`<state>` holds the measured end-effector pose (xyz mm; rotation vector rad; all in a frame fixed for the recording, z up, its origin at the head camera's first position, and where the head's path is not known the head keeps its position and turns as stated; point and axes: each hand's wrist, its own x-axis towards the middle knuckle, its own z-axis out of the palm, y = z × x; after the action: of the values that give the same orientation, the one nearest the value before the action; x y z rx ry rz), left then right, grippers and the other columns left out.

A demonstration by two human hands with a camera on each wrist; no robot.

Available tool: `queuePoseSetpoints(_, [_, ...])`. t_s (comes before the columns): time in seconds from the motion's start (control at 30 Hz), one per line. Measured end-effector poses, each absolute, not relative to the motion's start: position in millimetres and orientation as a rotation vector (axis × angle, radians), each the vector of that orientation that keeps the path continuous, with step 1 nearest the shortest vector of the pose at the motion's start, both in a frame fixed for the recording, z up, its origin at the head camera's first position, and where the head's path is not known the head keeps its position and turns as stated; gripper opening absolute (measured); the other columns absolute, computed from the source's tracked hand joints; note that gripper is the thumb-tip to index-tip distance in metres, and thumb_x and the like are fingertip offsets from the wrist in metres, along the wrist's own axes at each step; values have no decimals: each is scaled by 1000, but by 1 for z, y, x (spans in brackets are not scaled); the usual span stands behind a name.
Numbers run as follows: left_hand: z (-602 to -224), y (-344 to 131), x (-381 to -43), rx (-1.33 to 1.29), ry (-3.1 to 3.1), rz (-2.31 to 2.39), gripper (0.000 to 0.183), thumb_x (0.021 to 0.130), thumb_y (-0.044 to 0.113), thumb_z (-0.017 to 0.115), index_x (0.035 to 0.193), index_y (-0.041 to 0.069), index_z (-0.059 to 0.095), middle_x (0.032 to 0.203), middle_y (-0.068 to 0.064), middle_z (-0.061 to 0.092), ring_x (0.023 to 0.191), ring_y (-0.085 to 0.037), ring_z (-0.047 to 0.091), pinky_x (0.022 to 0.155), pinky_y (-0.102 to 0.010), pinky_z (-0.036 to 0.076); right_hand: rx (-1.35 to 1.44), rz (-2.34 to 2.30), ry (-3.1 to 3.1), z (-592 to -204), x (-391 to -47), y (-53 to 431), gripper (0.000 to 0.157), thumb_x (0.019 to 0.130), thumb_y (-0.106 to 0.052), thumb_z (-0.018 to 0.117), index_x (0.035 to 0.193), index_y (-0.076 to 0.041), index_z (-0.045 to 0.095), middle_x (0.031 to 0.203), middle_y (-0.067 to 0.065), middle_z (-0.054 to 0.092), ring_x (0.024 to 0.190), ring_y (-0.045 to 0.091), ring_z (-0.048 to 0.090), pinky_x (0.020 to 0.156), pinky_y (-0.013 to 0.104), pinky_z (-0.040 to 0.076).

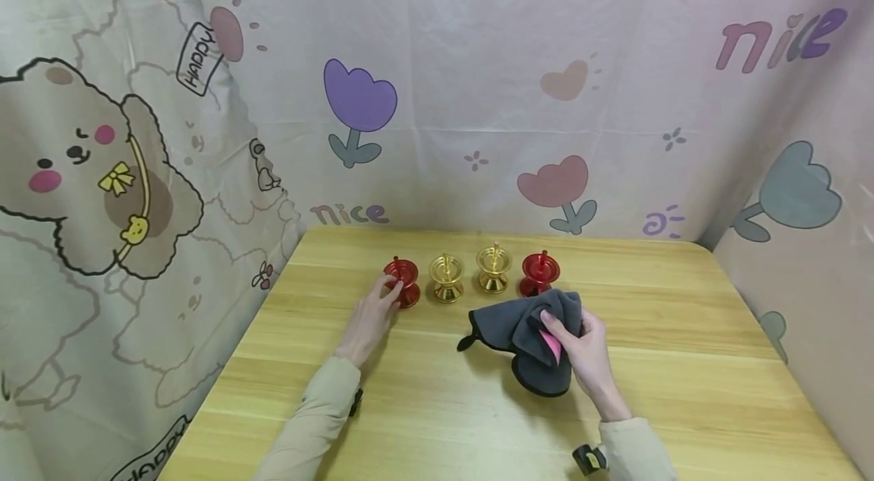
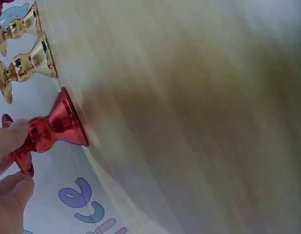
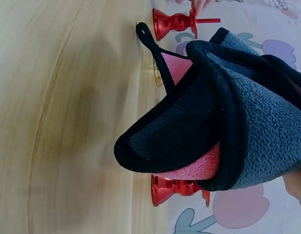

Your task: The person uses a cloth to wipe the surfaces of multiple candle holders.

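Observation:
At the left end of a row, a red candle holder (image 1: 407,293) stands upright on the table. My left hand (image 1: 371,320) is at its dish; in the left wrist view, the thumb and a finger pinch the dish of this red candle holder (image 2: 52,127) from both sides. My right hand (image 1: 589,352) grips a bunched grey cloth (image 1: 501,323) with black edging, a hanging loop and a pink underside. The cloth hangs over the table in front of the row. In the right wrist view the cloth (image 3: 267,122) hides most of that hand.
Two gold candle holders (image 1: 447,280) stand in the middle of the row. Another red candle holder (image 1: 539,272) is at the right end, just behind the cloth. A printed curtain (image 1: 444,124) hangs along the back edge of the wooden table (image 1: 683,344).

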<state>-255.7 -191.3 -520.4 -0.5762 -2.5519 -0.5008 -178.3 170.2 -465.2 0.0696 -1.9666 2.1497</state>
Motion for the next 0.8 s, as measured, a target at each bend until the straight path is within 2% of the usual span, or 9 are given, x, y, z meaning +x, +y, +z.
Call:
queuePoseSetpoints(0.1, [-522, -192, -255, -568, -2535, -541, 45, 88, 2, 74, 132, -1, 63, 133, -16, 57, 75, -26, 69, 65, -29, 61, 73, 2153, -1964, -466, -179, 171, 16, 92, 3, 67, 107, -3, 70, 94, -10, 72, 88, 4, 67, 79, 19, 59])
queuePoseSetpoints(0.2, [-521, -192, -256, -546, -2537, -633, 49, 88, 5, 76, 134, -3, 61, 135, -18, 57, 95, -33, 71, 82, -38, 63, 75, 2153, -1969, -466, -179, 174, 17, 93, 3, 66, 108, -2, 70, 95, -10, 72, 88, 5, 66, 80, 19, 58])
queuePoseSetpoints(0.3, [-519, -194, -256, -501, -2533, -801, 55, 87, 9, 78, 136, -5, 58, 140, -21, 56, 118, -40, 64, 102, -47, 56, 70, 2168, -1964, -466, -180, 179, 16, 94, 1, 66, 108, -6, 71, 95, -10, 72, 89, 5, 67, 80, 19, 58])
queuePoseSetpoints(0.37, [-518, -196, -256, -465, -2519, -910, 57, 86, 10, 78, 137, -6, 56, 142, -22, 54, 129, -43, 56, 109, -52, 48, 73, 2191, -1945, -466, -181, 183, 17, 94, 0, 66, 107, -10, 72, 96, -10, 72, 89, 5, 67, 80, 19, 58])
queuePoseSetpoints(0.57, [-515, -213, -254, -339, -2571, -1035, 63, 91, 19, 75, 143, -5, 50, 147, -27, 49, 135, -47, 48, 114, -62, 40, 165, 2397, -1799, -467, -185, 207, 26, 99, 2, 57, 105, -17, 74, 101, -8, 71, 94, 4, 67, 84, 19, 58])
queuePoseSetpoints(0.8, [-510, -238, -252, -221, -2694, -1089, 68, 96, 22, 69, 150, -4, 37, 154, -30, 38, 140, -50, 40, 117, -66, 32, 106, 2673, -1745, -468, -200, 254, 30, 106, -9, 46, 106, -21, 73, 104, -10, 72, 96, 2, 68, 86, 18, 58])
